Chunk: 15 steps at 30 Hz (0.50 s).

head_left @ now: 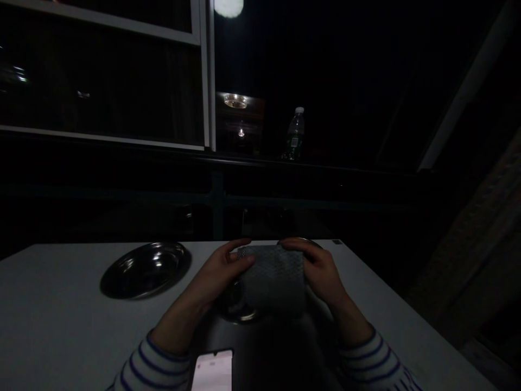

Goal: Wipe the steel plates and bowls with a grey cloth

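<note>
Between my two hands hangs a grey textured cloth (274, 279), held up by its top corners. My left hand (222, 271) pinches its left corner, with the thumb lying over the front. At the right corner, my right hand (321, 266) grips the edge, fingers along the top. Partly hidden behind and below the cloth is a shiny metal plate (240, 316) on the white table (61, 320). The rim of another round metal dish (307, 239) shows just behind my right hand.
An oval metal dish (142, 271) rests on the table to the left. A phone with a lit screen (214, 372) lies at the near edge. Beyond the table, a plastic bottle (296, 133) stands by the dark window (207, 81). The room is dim.
</note>
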Each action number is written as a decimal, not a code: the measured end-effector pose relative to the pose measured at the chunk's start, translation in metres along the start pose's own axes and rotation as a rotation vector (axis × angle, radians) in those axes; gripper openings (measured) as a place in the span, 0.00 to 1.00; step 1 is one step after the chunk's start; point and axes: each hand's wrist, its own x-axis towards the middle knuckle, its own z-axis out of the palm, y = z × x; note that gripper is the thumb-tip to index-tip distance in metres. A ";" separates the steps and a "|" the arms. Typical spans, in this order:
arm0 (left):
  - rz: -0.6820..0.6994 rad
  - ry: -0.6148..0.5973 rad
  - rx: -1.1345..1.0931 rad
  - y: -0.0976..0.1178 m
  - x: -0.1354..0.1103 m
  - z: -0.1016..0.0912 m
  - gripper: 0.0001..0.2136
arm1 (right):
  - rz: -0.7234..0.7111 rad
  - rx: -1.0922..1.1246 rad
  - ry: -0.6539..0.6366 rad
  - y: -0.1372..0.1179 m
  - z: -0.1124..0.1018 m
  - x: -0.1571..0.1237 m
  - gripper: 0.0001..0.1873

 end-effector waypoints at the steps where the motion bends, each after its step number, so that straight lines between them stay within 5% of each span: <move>1: 0.019 -0.001 -0.001 0.000 0.001 -0.001 0.23 | 0.048 0.092 -0.037 0.001 -0.001 -0.001 0.15; 6: 0.094 -0.027 -0.065 -0.001 0.003 -0.006 0.15 | 0.270 0.703 -0.203 0.009 0.010 -0.011 0.34; 9: 0.151 0.066 0.046 -0.001 0.003 -0.005 0.15 | 0.391 0.631 -0.162 0.012 0.027 -0.014 0.35; 15: 0.236 0.221 0.290 0.000 0.001 -0.006 0.17 | 0.549 0.337 0.088 0.011 0.042 -0.011 0.19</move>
